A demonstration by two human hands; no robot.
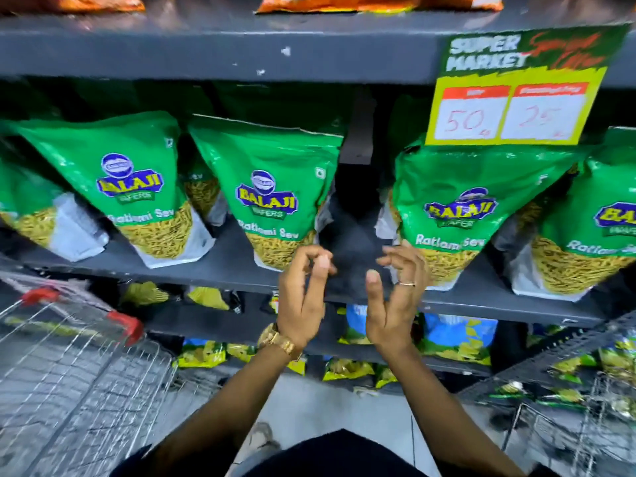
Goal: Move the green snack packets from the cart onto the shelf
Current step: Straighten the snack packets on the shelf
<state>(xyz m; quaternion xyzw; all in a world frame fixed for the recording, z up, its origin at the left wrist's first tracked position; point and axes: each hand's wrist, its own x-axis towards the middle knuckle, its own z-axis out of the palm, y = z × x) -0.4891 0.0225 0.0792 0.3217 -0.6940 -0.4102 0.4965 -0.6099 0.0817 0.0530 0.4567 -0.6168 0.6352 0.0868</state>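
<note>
Several green snack packets stand in a row on the dark shelf (220, 266): one at the left (137, 180), one left of centre (272, 197), one right of centre (461, 204) and one at the right edge (599, 218). A bare gap lies between the two middle packets. My left hand (304, 297), with a gold watch on the wrist, and my right hand (395, 297), with a ring, hover side by side in front of that gap, palms facing each other, fingers curled and apart, holding nothing. The wire cart (79, 366) with red handle ends sits at the lower left.
A yellow and green price sign (516, 98) hangs from the shelf above. Orange packets (361, 1) lie on the top shelf. Lower shelves hold yellow and blue packets (457, 335). A wire basket (585, 390) with small green packets stands at the lower right.
</note>
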